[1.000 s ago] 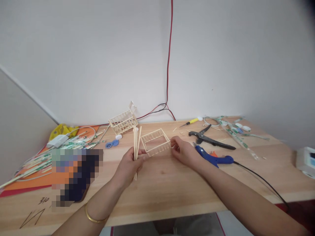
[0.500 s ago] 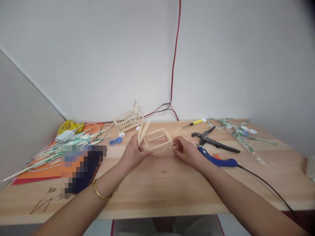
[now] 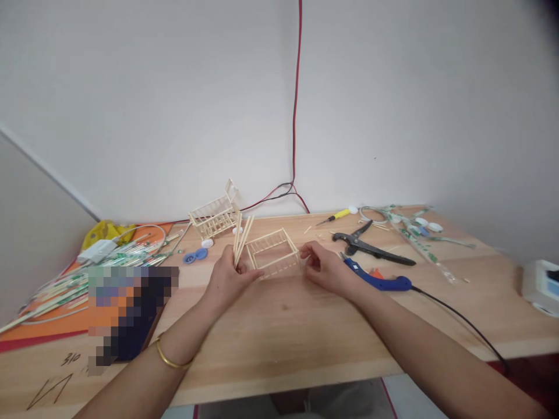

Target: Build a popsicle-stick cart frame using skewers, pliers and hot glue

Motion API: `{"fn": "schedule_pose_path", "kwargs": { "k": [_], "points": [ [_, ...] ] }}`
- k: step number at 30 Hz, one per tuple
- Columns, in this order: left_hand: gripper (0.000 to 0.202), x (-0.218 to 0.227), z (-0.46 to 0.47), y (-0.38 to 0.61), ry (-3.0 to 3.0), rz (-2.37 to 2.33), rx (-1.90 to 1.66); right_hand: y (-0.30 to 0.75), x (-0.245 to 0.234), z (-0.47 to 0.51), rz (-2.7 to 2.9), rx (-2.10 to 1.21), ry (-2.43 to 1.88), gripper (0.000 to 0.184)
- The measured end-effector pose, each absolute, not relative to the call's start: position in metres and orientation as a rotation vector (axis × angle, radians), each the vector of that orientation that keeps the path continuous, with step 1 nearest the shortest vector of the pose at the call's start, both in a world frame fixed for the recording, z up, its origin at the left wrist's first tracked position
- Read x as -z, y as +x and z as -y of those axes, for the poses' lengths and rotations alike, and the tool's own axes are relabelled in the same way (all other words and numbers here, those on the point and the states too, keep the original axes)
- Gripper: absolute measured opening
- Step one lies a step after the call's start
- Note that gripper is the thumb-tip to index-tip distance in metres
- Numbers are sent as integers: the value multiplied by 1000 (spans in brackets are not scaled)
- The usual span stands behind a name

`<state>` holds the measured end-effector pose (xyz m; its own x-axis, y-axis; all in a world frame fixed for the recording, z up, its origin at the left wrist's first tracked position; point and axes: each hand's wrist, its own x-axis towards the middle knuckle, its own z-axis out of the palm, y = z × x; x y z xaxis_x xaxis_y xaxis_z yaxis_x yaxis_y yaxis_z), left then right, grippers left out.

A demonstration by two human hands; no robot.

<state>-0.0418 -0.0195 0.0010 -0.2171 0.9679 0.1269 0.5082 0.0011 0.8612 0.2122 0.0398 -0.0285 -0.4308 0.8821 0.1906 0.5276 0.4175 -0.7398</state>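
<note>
A small box frame (image 3: 271, 251) built of thin wooden sticks rests on the wooden table (image 3: 283, 326) between my hands. My left hand (image 3: 227, 280) is closed round a few loose wooden sticks (image 3: 241, 237) that point up and away, and its fingertips touch the frame's left side. My right hand (image 3: 325, 269) has its fingers curled and pinched at the frame's right side; whether they hold anything small is too fine to see.
A second stick frame (image 3: 215, 214) stands at the back by the wall. A blue glue gun (image 3: 379, 280) with a black cord, black pliers (image 3: 371, 249) and a yellow screwdriver (image 3: 335, 218) lie right. Wrapped sticks (image 3: 65, 284) on orange paper and a blurred patch (image 3: 128, 311) lie left.
My left hand went from holding the sticks upright in front of the frame to resting lower against its left side, sticks tilted away. My right hand stayed at the frame's right side.
</note>
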Motion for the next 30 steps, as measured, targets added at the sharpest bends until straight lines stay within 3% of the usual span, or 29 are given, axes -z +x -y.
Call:
{"fn": "schedule_pose_path", "kwargs": {
  "k": [20,30],
  "points": [
    [63,-2,13,-39,1497,-1725,-1174,215,25,-41,1983,-941,-1144,39],
    [37,-5,10,-40,1634,-1754,-1141,216,24,-39,2010,-949,-1148,40]
  ]
}}
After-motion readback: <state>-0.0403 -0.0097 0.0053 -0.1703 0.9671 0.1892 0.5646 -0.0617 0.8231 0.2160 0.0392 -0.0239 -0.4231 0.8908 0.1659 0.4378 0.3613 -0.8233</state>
